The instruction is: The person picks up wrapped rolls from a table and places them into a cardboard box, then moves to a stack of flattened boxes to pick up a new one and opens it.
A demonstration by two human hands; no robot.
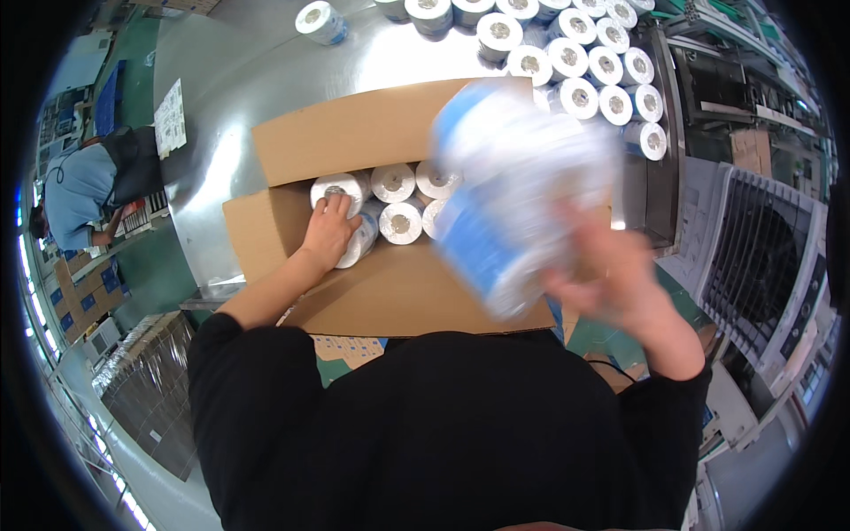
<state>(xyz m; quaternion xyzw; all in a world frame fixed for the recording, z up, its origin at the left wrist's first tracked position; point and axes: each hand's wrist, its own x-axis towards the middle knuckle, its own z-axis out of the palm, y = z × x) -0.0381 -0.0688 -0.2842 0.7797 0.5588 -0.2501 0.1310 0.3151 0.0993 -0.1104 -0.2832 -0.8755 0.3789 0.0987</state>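
An open cardboard box [390, 288] stands in front of me, with several white paper rolls [400, 223] upright inside. My left hand [329, 232] reaches into its left end, fingers bent over the top of a corner roll [350, 183] near its core. Beside that hand a blue-and-white wrapped roll [361, 241] leans at a tilt. Above the box's right part, my right hand [611, 270] grips wrapped rolls [496, 239] with blue bands. Motion smears both the hand and these rolls, and they hide the box's right end.
Several more rolls [567, 57] stand on the metal table [257, 53] at the far right, and a single roll [320, 22] stands apart. A paper sheet [170, 115] lies at the left edge. A machine with a grille [753, 257] stands right; another person [80, 190] works at left.
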